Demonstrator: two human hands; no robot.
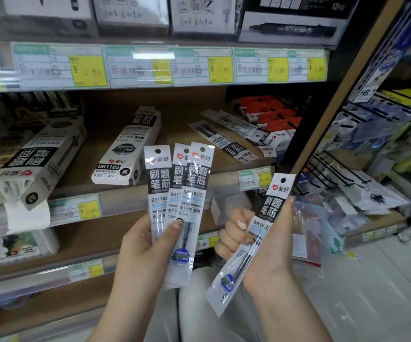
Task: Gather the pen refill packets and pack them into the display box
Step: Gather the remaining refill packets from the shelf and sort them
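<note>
Nearest: right hand [266,250], with a single refill packet [257,230] pinched between thumb and curled fingers, tilted to the right. Left hand [147,245]: a three-packet fan [175,193] is gripped at its lower half, thumb laid across the front. Nothing is judged boxed yet.

The rest is carried by the shelf [96,114]:
- larger white box [39,159] at left, on its side, near end apparently open
- GR1103 box [128,149] mid-shelf, lying flat
- loose packets [231,139] scattered at right, beside red-topped packs [271,112]

Step in hand, as judged: the single packet is to be merged into the fan. Hang-holes should be aligned at the top, printed faces kept one way, and edges squared before regripping. A splayed stack is likely to snag at the box mouth. The loose packets are not yet collected.

Legible: "爱好", "刷题笔芯", "GR1103" and "0.5mm" on the packets; "GR1103", "0.5" and "20" on the mid box; "¥ 2.00" on a price tag [88,70].
</note>
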